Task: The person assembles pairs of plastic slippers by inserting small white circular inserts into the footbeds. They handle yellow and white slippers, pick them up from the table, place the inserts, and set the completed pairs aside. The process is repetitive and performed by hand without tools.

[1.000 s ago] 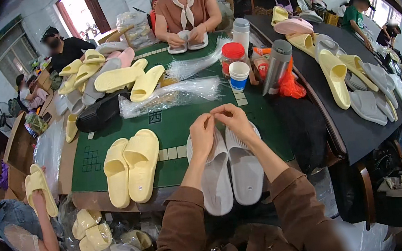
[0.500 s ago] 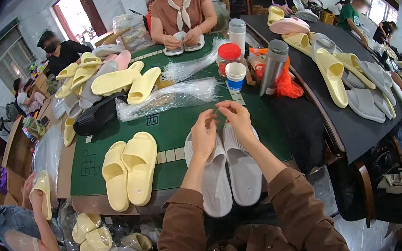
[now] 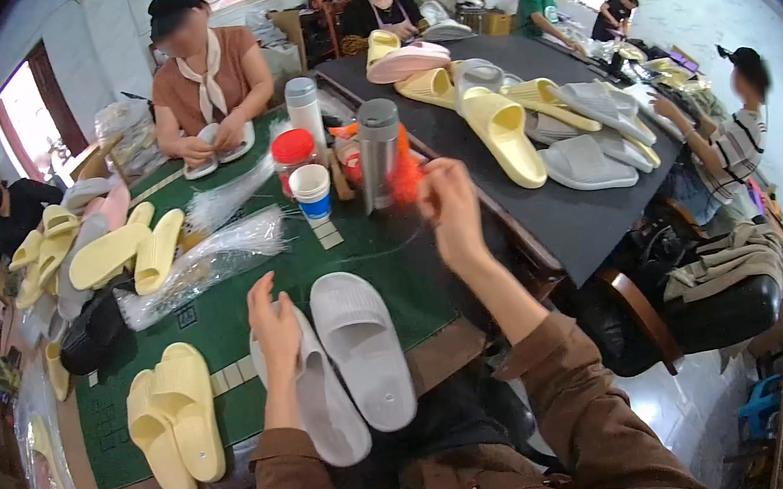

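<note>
A pair of grey slippers lies in front of me at the table edge, a left slipper (image 3: 331, 403) and a right slipper (image 3: 363, 351). My left hand (image 3: 276, 337) is over the strap of the left one, fingers loosely bent and thumb apart; it grips nothing I can see. My right hand (image 3: 453, 207) is raised beyond the right slipper, in front of an orange-red plastic bag (image 3: 406, 176). Its fingers are pinched together, and whatever they hold is too thin to make out. A pair of yellow slippers (image 3: 187, 406) stands to the left.
Bundles of clear plastic strands (image 3: 208, 264) lie across the green table mat (image 3: 235, 322). Behind them stand a paper cup (image 3: 311, 192), a red-lidded jar (image 3: 292, 154) and a steel flask (image 3: 381, 153). More slippers cover the dark table (image 3: 466, 216). A co-worker (image 3: 211, 91) sits opposite, handling grey slippers.
The view has swung right. My hands, together above the grey slippers before, are now apart: the right has moved out to the right, the left has come down over the left slipper.
</note>
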A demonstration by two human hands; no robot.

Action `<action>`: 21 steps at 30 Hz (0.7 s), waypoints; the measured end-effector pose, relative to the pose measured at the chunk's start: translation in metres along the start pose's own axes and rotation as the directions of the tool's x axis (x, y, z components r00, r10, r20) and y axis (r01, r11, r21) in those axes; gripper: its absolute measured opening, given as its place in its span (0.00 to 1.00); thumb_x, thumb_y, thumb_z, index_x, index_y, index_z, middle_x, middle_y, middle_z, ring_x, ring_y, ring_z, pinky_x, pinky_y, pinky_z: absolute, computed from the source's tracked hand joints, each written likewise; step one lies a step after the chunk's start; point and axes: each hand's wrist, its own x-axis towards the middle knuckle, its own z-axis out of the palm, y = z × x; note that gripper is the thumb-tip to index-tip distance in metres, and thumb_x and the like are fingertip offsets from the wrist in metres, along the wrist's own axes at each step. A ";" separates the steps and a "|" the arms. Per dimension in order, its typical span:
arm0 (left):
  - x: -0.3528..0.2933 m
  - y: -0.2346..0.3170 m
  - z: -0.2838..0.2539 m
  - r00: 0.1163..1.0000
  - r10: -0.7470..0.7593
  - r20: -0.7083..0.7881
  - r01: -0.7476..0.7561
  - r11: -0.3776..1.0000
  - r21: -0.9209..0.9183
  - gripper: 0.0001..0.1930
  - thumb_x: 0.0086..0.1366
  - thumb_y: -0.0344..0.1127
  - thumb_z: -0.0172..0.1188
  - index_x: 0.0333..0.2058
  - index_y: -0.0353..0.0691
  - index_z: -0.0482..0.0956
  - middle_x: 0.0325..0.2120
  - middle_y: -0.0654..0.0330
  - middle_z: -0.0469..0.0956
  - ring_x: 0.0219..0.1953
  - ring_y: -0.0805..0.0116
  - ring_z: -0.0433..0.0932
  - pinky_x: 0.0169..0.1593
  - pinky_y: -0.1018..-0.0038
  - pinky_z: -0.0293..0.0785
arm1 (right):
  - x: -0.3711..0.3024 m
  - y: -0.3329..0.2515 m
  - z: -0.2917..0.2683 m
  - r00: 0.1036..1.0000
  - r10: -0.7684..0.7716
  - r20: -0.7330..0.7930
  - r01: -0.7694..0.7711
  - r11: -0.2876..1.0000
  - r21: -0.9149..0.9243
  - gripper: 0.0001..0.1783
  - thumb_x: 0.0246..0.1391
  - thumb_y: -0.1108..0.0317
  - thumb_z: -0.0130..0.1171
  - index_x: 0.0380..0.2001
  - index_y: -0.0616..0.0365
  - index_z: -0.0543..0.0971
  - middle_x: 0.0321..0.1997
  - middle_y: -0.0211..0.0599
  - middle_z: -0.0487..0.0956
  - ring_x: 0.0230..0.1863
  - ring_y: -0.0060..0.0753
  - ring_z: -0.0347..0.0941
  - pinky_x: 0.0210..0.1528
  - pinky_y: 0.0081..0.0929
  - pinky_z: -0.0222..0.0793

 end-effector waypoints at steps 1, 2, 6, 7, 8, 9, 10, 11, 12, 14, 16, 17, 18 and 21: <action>-0.001 -0.003 -0.001 1.000 0.006 0.001 -0.006 1.000 -0.013 0.19 0.60 0.23 0.53 0.52 0.36 0.72 0.48 0.51 0.72 0.48 0.56 0.73 0.51 0.66 0.70 | 0.011 -0.010 -0.024 0.995 -0.054 -0.080 0.049 0.996 -0.070 0.09 0.64 0.66 0.45 0.43 0.57 0.70 0.27 0.27 0.69 0.24 0.17 0.59 0.26 0.16 0.54; -0.001 -0.004 -0.004 1.000 0.013 -0.001 -0.013 1.000 -0.019 0.19 0.60 0.23 0.53 0.52 0.36 0.72 0.48 0.51 0.71 0.48 0.57 0.74 0.51 0.66 0.71 | 0.024 -0.018 -0.049 0.981 -0.113 -0.154 0.092 0.986 -0.137 0.11 0.64 0.65 0.45 0.45 0.58 0.71 0.27 0.27 0.70 0.25 0.16 0.59 0.27 0.15 0.54; -0.002 0.007 -0.002 0.999 -0.039 0.035 0.039 0.999 0.000 0.19 0.61 0.22 0.52 0.52 0.37 0.72 0.49 0.52 0.71 0.48 0.59 0.74 0.47 0.68 0.75 | 0.076 -0.023 -0.151 0.908 -0.351 -0.229 0.057 0.644 -0.763 0.19 0.60 0.61 0.50 0.50 0.58 0.72 0.35 0.38 0.77 0.39 0.32 0.72 0.42 0.30 0.67; -0.001 0.010 -0.001 0.999 -0.022 0.048 0.023 1.000 -0.005 0.18 0.62 0.22 0.51 0.51 0.37 0.72 0.49 0.53 0.71 0.48 0.60 0.75 0.46 0.68 0.76 | 0.090 -0.022 -0.177 0.914 -0.348 -0.208 0.014 0.539 -0.842 0.19 0.59 0.60 0.51 0.50 0.57 0.73 0.39 0.39 0.77 0.42 0.36 0.73 0.45 0.33 0.67; 0.000 0.013 0.001 0.998 -0.022 0.062 0.022 1.000 -0.012 0.18 0.61 0.22 0.51 0.51 0.37 0.72 0.48 0.53 0.71 0.48 0.60 0.75 0.46 0.68 0.76 | 0.104 -0.021 -0.201 0.921 -0.341 -0.190 -0.029 0.426 -0.904 0.19 0.58 0.58 0.52 0.49 0.55 0.74 0.42 0.40 0.78 0.45 0.40 0.73 0.48 0.36 0.67; 0.001 0.014 0.004 0.997 -0.021 0.077 0.023 1.000 -0.021 0.17 0.61 0.22 0.51 0.50 0.36 0.73 0.48 0.53 0.72 0.47 0.60 0.75 0.46 0.68 0.75 | 0.117 -0.023 -0.217 0.927 -0.332 -0.176 -0.072 0.304 -0.950 0.19 0.57 0.57 0.53 0.49 0.53 0.75 0.45 0.41 0.78 0.48 0.43 0.74 0.50 0.38 0.67; 0.002 0.014 0.004 0.996 -0.023 0.089 0.025 0.999 -0.022 0.17 0.61 0.22 0.51 0.49 0.36 0.73 0.47 0.53 0.72 0.47 0.60 0.75 0.46 0.68 0.75 | 0.129 -0.021 -0.225 0.920 -0.343 -0.190 -0.108 0.243 -0.964 0.19 0.56 0.56 0.53 0.49 0.51 0.76 0.46 0.40 0.78 0.49 0.45 0.73 0.51 0.40 0.67; 0.002 0.013 0.004 0.996 -0.007 0.087 0.008 1.000 -0.010 0.16 0.61 0.22 0.51 0.48 0.36 0.74 0.46 0.53 0.73 0.46 0.60 0.76 0.46 0.69 0.74 | 0.138 -0.020 -0.227 0.914 -0.353 -0.202 -0.145 0.181 -0.973 0.19 0.55 0.55 0.53 0.48 0.49 0.76 0.46 0.40 0.79 0.50 0.46 0.73 0.51 0.41 0.66; 0.003 0.012 0.005 0.996 0.009 0.086 -0.009 1.000 -0.001 0.15 0.61 0.22 0.51 0.48 0.35 0.74 0.45 0.53 0.73 0.46 0.60 0.76 0.46 0.69 0.74 | 0.147 -0.019 -0.230 0.906 -0.366 -0.214 -0.183 0.117 -0.976 0.20 0.55 0.53 0.53 0.48 0.47 0.77 0.47 0.39 0.79 0.51 0.48 0.73 0.51 0.43 0.66; 0.001 0.005 -0.007 0.997 0.004 0.071 -0.006 0.999 0.032 0.14 0.61 0.22 0.51 0.46 0.34 0.75 0.44 0.53 0.74 0.44 0.60 0.76 0.46 0.69 0.73 | 0.157 -0.017 -0.203 0.933 -0.229 -0.278 -0.255 0.123 -0.959 0.27 0.51 0.47 0.55 0.53 0.46 0.75 0.50 0.40 0.79 0.53 0.46 0.73 0.54 0.40 0.66; -0.001 0.009 -0.007 0.998 -0.004 0.069 0.003 1.000 0.010 0.14 0.60 0.22 0.51 0.45 0.34 0.75 0.43 0.53 0.74 0.43 0.61 0.76 0.46 0.70 0.72 | 0.170 -0.022 -0.198 0.933 -0.140 -0.332 -0.322 0.088 -0.943 0.29 0.50 0.46 0.56 0.54 0.46 0.75 0.51 0.40 0.78 0.54 0.45 0.73 0.54 0.40 0.66; 0.000 0.008 -0.003 0.998 -0.001 0.070 0.002 1.000 -0.012 0.14 0.61 0.23 0.51 0.45 0.34 0.75 0.43 0.53 0.74 0.42 0.61 0.76 0.46 0.70 0.72 | 0.174 -0.025 -0.202 0.944 -0.146 -0.295 -0.288 0.067 -0.955 0.28 0.50 0.45 0.55 0.51 0.45 0.77 0.50 0.40 0.79 0.53 0.46 0.73 0.53 0.40 0.67; 0.002 0.010 -0.001 0.998 0.001 0.070 0.000 1.000 -0.015 0.14 0.61 0.23 0.51 0.45 0.34 0.75 0.43 0.53 0.74 0.41 0.61 0.76 0.46 0.70 0.72 | 0.179 -0.027 -0.205 0.946 -0.140 -0.292 -0.287 0.054 -0.956 0.27 0.50 0.45 0.55 0.50 0.46 0.78 0.50 0.40 0.79 0.52 0.46 0.74 0.52 0.40 0.67; 0.001 0.010 -0.001 0.997 -0.009 0.079 0.009 1.000 -0.005 0.14 0.61 0.23 0.51 0.46 0.33 0.75 0.44 0.53 0.74 0.41 0.61 0.76 0.45 0.70 0.73 | 0.176 -0.031 -0.202 0.961 -0.128 -0.247 -0.245 0.029 -0.969 0.22 0.49 0.49 0.55 0.44 0.48 0.81 0.46 0.42 0.80 0.49 0.48 0.75 0.50 0.41 0.68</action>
